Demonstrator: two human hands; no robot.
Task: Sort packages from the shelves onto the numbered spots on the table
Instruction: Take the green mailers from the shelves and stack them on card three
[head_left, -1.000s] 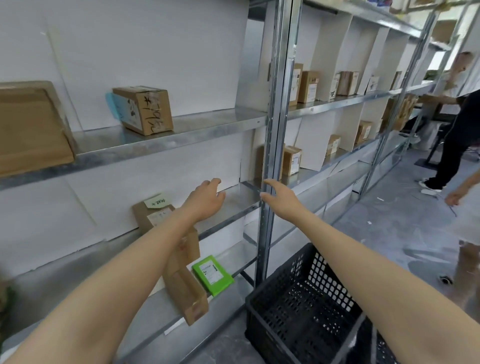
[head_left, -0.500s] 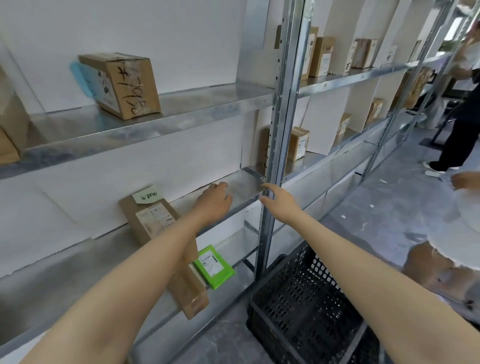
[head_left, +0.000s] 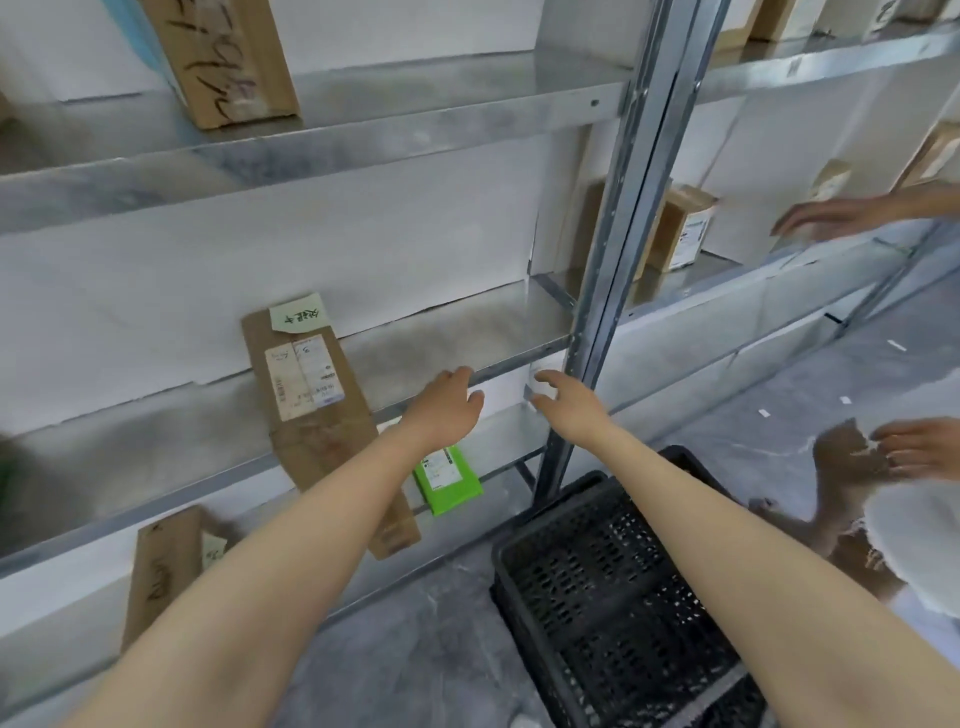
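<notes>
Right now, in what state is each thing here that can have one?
left hand, open, holds nothing, at the middle shelf edge.
right hand, open, holds nothing, near the post.
brown package, leans on the wall, untouched.
green package, lies flat on the lower shelf, untouched.
crate, on the floor, no package seen inside.
scribbled box, upright on the upper shelf.

bright even daylight, soft shadows, overall motion blur, wide-angle bending at edges, glare top right.
</notes>
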